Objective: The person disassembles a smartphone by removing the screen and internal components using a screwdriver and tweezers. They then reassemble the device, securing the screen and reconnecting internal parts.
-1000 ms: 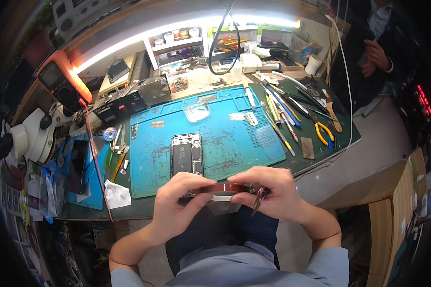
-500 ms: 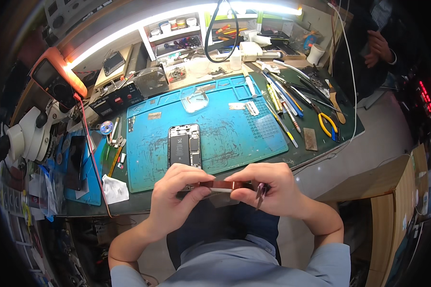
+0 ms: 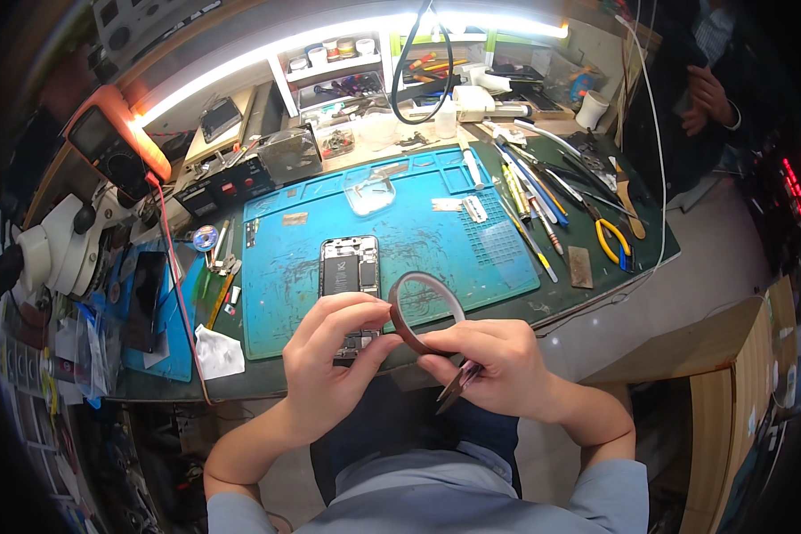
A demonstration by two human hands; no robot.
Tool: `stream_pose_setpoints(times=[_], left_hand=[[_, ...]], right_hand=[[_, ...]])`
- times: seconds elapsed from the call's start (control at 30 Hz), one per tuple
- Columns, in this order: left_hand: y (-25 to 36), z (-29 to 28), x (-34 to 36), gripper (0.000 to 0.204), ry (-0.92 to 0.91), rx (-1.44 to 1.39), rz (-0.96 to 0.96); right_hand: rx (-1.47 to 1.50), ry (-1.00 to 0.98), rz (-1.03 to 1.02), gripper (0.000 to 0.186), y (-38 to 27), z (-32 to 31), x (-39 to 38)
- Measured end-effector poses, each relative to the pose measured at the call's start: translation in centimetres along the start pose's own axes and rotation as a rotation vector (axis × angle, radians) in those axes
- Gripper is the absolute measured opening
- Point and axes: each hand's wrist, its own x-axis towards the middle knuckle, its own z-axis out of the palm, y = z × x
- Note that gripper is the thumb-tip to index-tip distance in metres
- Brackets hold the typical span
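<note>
A thin roll of brown tape [image 3: 402,327] is held up in front of me, its round opening tipped into view. On its left rim rest the thumb and fingertips of my left hand [image 3: 334,351], curled round the edge. My right hand [image 3: 498,360] pinches the lower right of the roll. The same hand also keeps hold of a small pointed metal tool, apparently scissors [image 3: 457,390], with the tips angled down and the handles hidden in the palm. Behind my left hand an opened phone [image 3: 348,262] lies on the blue mat, its battery exposed and its lower part partly covered.
The blue work mat [image 3: 276,267] carries a clear dish [image 3: 370,198]. Pens, tweezers and yellow-handled pliers [image 3: 612,242] lie at right. A multimeter [image 3: 107,147], a microscope [image 3: 58,245] and a white cloth [image 3: 219,351] are at left. Another person's hands [image 3: 710,96] show at far right.
The tape roll has turned from edge-on so that its opening shows. My left hand has shifted to its left rim; the pointed tool in my right hand has swung down to the left.
</note>
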Motion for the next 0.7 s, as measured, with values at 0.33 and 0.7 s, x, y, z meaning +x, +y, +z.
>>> stream_pose_setpoints(times=[0.33, 0.7], left_hand=[[-0.5, 0.1, -0.5, 0.019, 0.013, -0.106, -0.202], [-0.3, -0.7, -0.3, 0.012, -0.088, -0.094, -0.265]], right_hand=[[-0.251, 0.069, -0.173, 0.027, 0.4, 1.1, 0.1], [-0.316, -0.035, -0.183, 0.034, 0.2, 0.4, -0.1]])
